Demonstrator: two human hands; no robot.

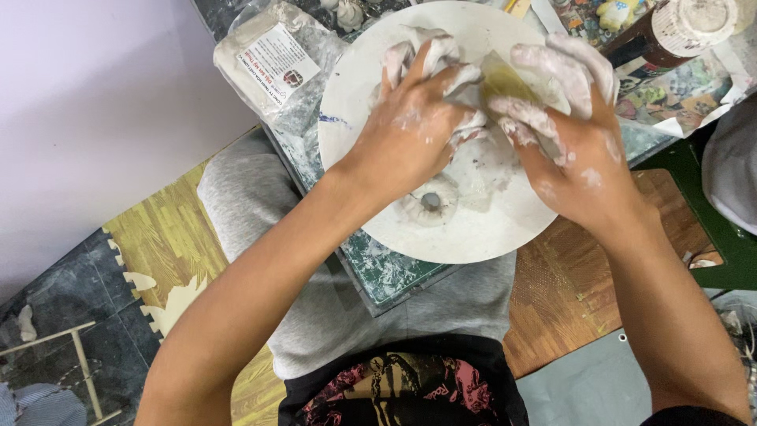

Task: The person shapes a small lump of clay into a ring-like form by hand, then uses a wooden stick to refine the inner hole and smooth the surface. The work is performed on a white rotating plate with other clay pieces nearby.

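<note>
On the round white board (pixel 473 237), laid over a green glass-topped low table (pixel 386 272) above the lap: a lump of pale wet clay (pixel 473 126), worked between both hands. Left hand (pixel 410 130) — closed over the left side of the clay, fingers curled down around it, knuckles smeared with white slip. Right hand (pixel 564 130) — wrapped around the right side, fingers bent over the top, pressing a yellowish sponge (pixel 505 83) against the clay; exact grip on the sponge partly hidden by the fingers. Just below the hands, near the board's middle: a small ring-shaped clay piece (pixel 430 203) with a dark hole at its centre, lying flat, apart from the main lump. Upper left of the board, touching its rim: a clear plastic bag of clay (pixel 268 63) with a printed label. Upper right: a brown jar with a white lid (pixel 682 28), standing on colourful printed paper (pixel 670 91). Beneath the table: grey trousers (pixel 252 197), wood-pattern interlocking floor mats (pixel 165 244) at left, a woven brown mat (pixel 568 292) at right. Forearms bare, both dusted with dried clay towards the wrists.
</note>
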